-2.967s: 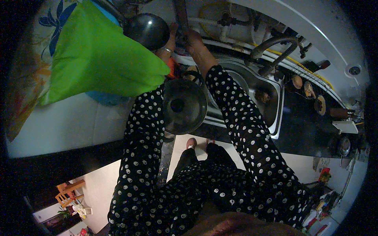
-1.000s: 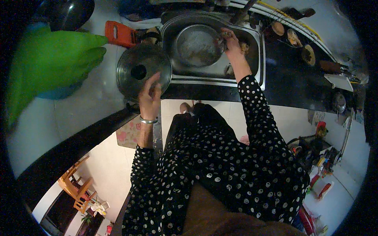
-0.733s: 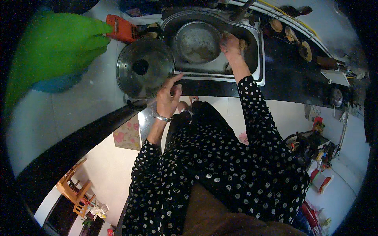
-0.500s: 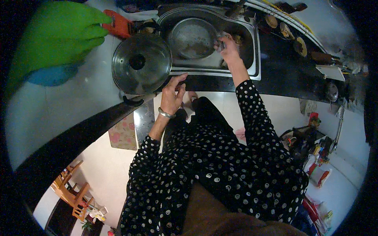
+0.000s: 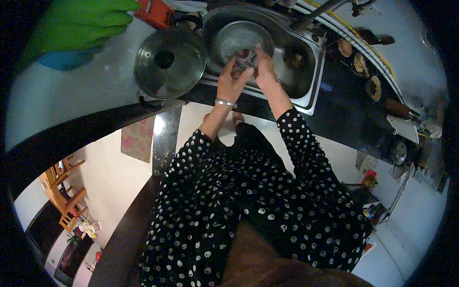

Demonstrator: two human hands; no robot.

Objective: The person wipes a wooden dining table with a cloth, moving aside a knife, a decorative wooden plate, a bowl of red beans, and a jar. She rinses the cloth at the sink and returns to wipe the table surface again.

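My left hand and my right hand meet over the near side of a round metal basin in the steel sink. Between them is a grey, shiny, crumpled clump, perhaps a wire scourer; blur keeps its kind unclear. The fingers of both hands curve around this clump, the left from one side and the right from the other. Inside the basin shows a pale, mottled, wet-looking surface. A bracelet circles my left wrist.
A pot with a glass lid stands left of the sink. Green gloves or cloth, a blue item and a red box lie beyond it. The faucet reaches in from the back; pipes run along the right wall.
My left hand has moved from the counter edge up to the basin. My right hand has brought the clump leftward to meet it. The view has shifted, and the basin's inside looks paler.
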